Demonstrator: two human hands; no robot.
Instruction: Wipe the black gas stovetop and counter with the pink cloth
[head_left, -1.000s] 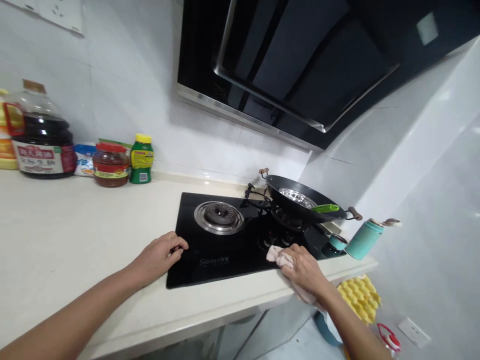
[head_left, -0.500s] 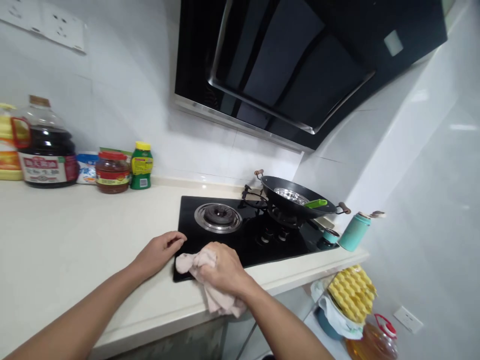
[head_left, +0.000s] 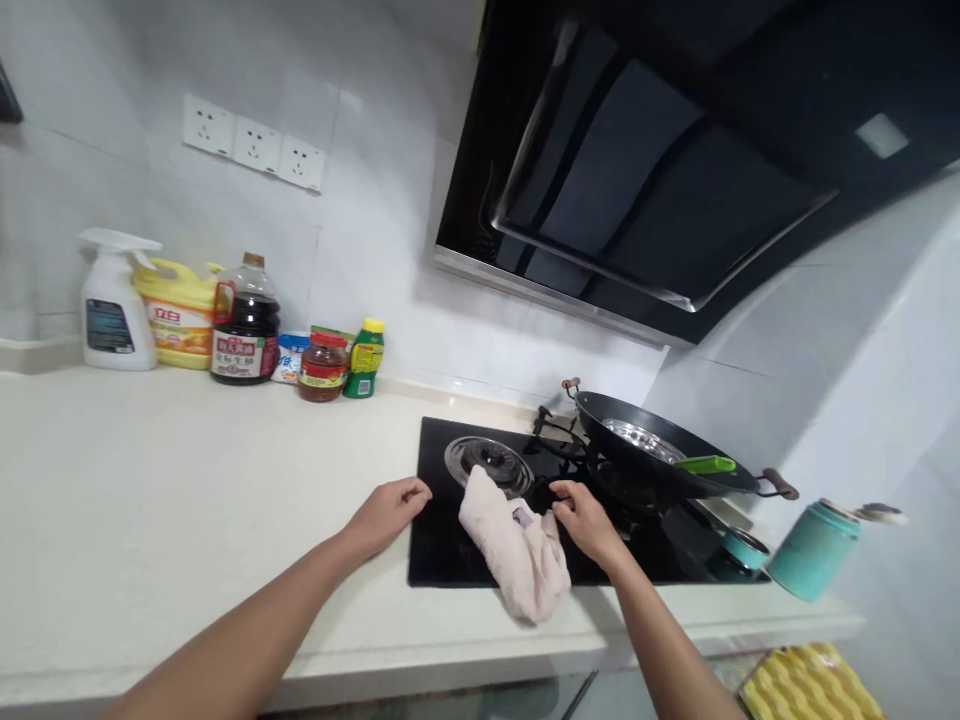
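A pale pink cloth (head_left: 514, 550) lies bunched over the front of the black glass gas stove (head_left: 442, 540), its lower end hanging toward the counter edge. Just right of it is my right hand (head_left: 589, 522), thumb and forefinger apart by the cloth's edge, with no cloth visibly gripped. My left hand (head_left: 390, 512) rests loosely curled on the counter at the stove's left edge; nothing shows in its fingers. Behind the cloth is the left burner (head_left: 491, 462), partly covered by it.
A black wok (head_left: 705, 480) with a green-handled utensil (head_left: 705, 465) sits on the right burner. Beyond it stand a small teal pot (head_left: 745, 548) and a teal canister (head_left: 814, 550). Bottles and jars, including soy sauce (head_left: 246, 325), line the wall. A range hood (head_left: 637, 180) hangs above.
My right hand has come off the cloth and moved to its right side; the cloth now lies spread further. My left hand stays by the stove edge. The view has swung left.
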